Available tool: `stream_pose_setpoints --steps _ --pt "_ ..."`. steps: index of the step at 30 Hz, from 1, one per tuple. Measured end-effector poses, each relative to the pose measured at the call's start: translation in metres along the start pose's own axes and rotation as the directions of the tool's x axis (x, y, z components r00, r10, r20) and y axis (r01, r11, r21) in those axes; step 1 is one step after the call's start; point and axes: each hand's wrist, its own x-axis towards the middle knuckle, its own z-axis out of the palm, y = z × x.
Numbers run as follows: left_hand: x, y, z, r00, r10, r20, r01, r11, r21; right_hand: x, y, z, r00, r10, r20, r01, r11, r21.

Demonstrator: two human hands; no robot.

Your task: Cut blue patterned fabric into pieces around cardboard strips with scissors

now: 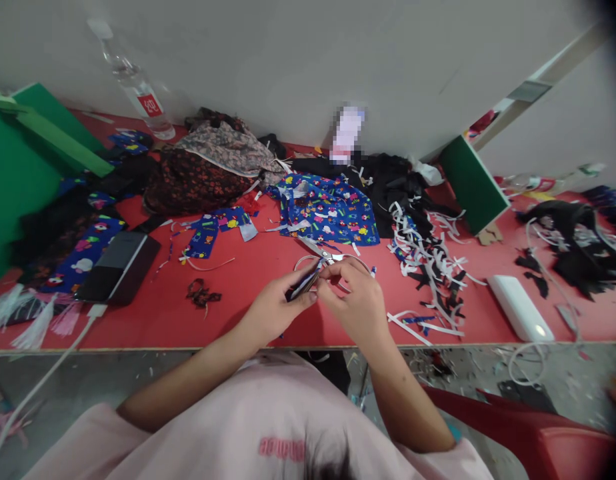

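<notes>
Both hands meet above the red table (258, 313), near its front edge. My left hand (278, 307) is closed round a small dark folded piece (303, 285), perhaps fabric. The fingertips of my right hand (352, 297) pinch at the upper right end of that piece; what exactly lies between them is too small to tell. Just beyond the hands lie open scissors (325, 255), partly hidden by the fingers. Behind the scissors is a blue patterned cloth (333, 213). To the right spreads a tangle of white, black and blue strips (428, 267).
Dark floral cloth (198, 177), a water bottle (138, 93) and a phone (347, 133) stand or lie toward the wall. A black device (121, 267) with a cable is at left, a white power bank (521, 308) at right. Green boards (473, 183) flank the area.
</notes>
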Motion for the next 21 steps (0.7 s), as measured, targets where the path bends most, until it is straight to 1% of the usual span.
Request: stream_pose_setpoints --steps 8,15,18,21 --pt "-0.001 -0.001 0.001 1.000 0.011 -0.007 -0.011 1.000 0.028 0.001 -0.003 0.000 1.000 -0.019 0.002 0.019 0.999 -0.051" --pt "-0.001 0.000 0.001 0.998 -0.025 0.050 0.026 0.999 -0.020 0.003 0.003 -0.001 0.999 -0.041 -0.002 0.041 0.998 -0.045" --pt "-0.002 0.003 0.000 0.996 -0.070 0.054 0.074 0.995 -0.074 0.005 0.005 -0.003 1.000 -0.030 -0.008 0.030 0.999 -0.041" --pt "-0.003 0.007 -0.001 0.983 -0.169 0.071 0.178 0.972 -0.150 0.008 0.009 -0.011 1.000 0.004 -0.006 -0.004 0.999 -0.048"
